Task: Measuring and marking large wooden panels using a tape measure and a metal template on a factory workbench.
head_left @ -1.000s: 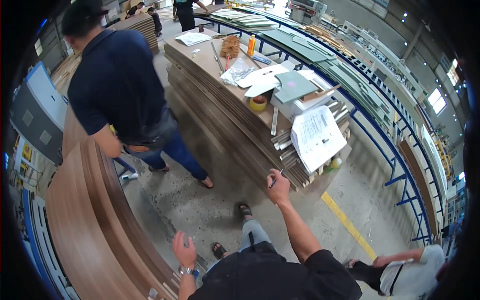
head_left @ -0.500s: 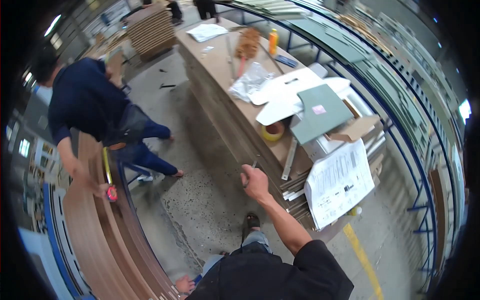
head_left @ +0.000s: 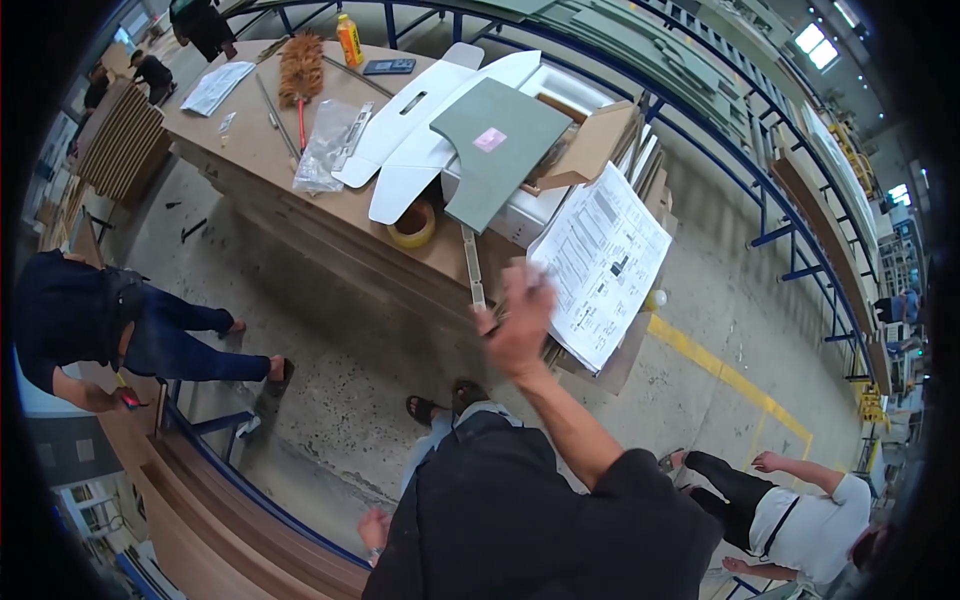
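My right hand (head_left: 518, 318) is reached over the near corner of the tabletop, beside a printed drawing sheet (head_left: 600, 268). Motion smears its fingers; they look curled round something slim that I cannot make out. A metal strip (head_left: 473, 262) lies just beyond that hand, close to a roll of yellow tape (head_left: 412, 226). Low at my left side hangs my left hand (head_left: 374, 527), near long brown boards (head_left: 250, 530); its fingers are partly hidden by my body. A grey-green curved panel (head_left: 505, 145) rests on white cut-out cardboard (head_left: 410, 110) and a box.
On the table (head_left: 240, 155) lie a feather duster (head_left: 301, 75), a clear plastic bag (head_left: 325, 150), an orange bottle (head_left: 349, 40) and a phone-like device (head_left: 389, 66). One co-worker (head_left: 85, 315) stands left with a tape measure; another (head_left: 810, 525) is at right. Blue racks (head_left: 700, 140) run behind.
My view has swung right, and a co-worker in a white top has come into it. My right hand has moved from the table's side edge to beside the drawing sheet.
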The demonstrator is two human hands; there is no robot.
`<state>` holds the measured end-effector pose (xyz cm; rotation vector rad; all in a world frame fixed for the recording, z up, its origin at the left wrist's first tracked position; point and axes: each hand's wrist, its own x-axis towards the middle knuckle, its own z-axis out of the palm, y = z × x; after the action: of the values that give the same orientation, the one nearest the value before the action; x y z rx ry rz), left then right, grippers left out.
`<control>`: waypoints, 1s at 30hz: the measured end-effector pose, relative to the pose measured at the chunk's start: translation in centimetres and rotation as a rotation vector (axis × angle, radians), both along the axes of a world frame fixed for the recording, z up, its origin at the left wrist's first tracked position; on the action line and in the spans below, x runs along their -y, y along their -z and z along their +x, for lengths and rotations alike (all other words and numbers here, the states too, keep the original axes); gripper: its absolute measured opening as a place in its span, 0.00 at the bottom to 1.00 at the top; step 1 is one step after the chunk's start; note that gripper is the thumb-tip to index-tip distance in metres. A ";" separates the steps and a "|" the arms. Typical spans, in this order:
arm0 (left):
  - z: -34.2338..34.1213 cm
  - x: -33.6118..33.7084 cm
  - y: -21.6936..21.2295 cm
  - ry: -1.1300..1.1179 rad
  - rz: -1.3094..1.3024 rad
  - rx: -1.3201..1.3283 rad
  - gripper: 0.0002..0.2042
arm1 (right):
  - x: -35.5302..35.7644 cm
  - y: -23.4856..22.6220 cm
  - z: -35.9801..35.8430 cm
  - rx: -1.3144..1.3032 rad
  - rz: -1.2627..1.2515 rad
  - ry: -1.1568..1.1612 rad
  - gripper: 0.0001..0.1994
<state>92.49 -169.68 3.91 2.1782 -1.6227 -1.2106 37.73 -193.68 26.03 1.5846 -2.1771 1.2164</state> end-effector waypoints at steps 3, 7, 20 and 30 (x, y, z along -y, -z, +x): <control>0.5 6.6 -0.1 -0.588 0.168 -0.329 0.11 | -2.9 3.6 -4.3 -0.214 0.237 0.389 0.40; 2.1 13.6 0.2 -0.625 0.259 -0.386 0.11 | -3.4 9.0 -7.4 0.062 0.504 0.391 0.13; 0.3 15.2 5.8 -0.512 0.298 -0.470 0.14 | -6.6 -11.0 -15.9 -0.097 -0.106 0.469 0.08; -0.5 13.4 5.0 -0.564 0.360 -0.468 0.15 | -3.8 2.0 -9.6 -0.293 0.156 0.158 0.14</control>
<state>91.98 -183.05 -1.13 2.0906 -0.5888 -1.7207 28.09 -189.89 24.06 1.5015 -2.1971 0.7336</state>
